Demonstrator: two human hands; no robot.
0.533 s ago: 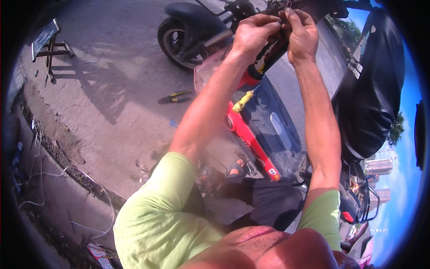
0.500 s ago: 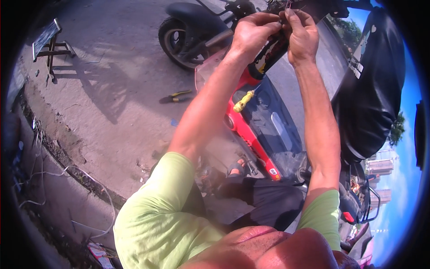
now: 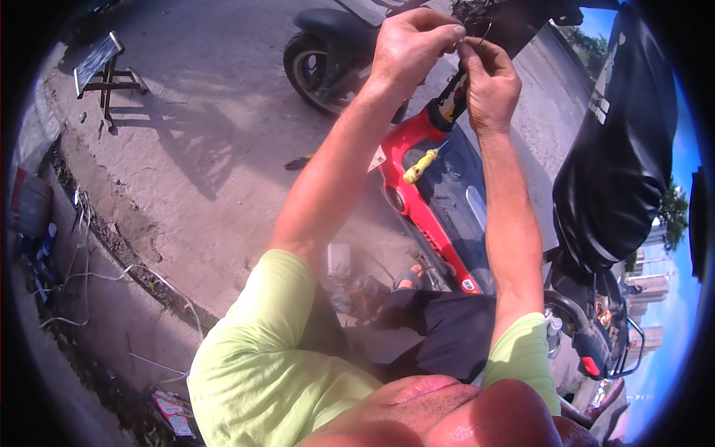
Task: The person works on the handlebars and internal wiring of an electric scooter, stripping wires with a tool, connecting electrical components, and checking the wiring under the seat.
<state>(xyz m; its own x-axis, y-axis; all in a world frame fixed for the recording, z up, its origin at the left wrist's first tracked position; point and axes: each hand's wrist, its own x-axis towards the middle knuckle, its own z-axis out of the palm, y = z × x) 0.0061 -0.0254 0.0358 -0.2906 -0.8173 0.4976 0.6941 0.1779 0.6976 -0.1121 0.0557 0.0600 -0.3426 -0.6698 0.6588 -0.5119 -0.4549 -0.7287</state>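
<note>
A person in a lime-green shirt [image 3: 268, 350] works with both hands raised at the front of a red-and-black scooter [image 3: 426, 223], fingertips nearly meeting. The left hand [image 3: 408, 51] presses thumb and forefinger together; whatever sits between them is too small to make out. The right hand [image 3: 493, 89], just beside it, appears to pinch a thin dark wire [image 3: 488, 31], which rises from the fingertips. Directly above the fingers hangs a tangle of dark wiring [image 3: 477, 13], exposed at the scooter's front.

Below the fingers, a yellow-handled screwdriver [image 3: 421, 167] rests at the scooter's footboard [image 3: 458, 167], out of both hands. Farther down and to the left of the fingers, pliers [image 3: 299, 162] lie on the ground, partly hidden by the left forearm. The front wheel [image 3: 309, 67] stands to the left, with a folding stool [image 3: 108, 71] well beyond it.

The job looks to be midway: the wiring is uncovered and a strand is in hand, but loose ends seem to be left, and no cover is seen over them. Whether any joint is finished cannot be told.
</note>
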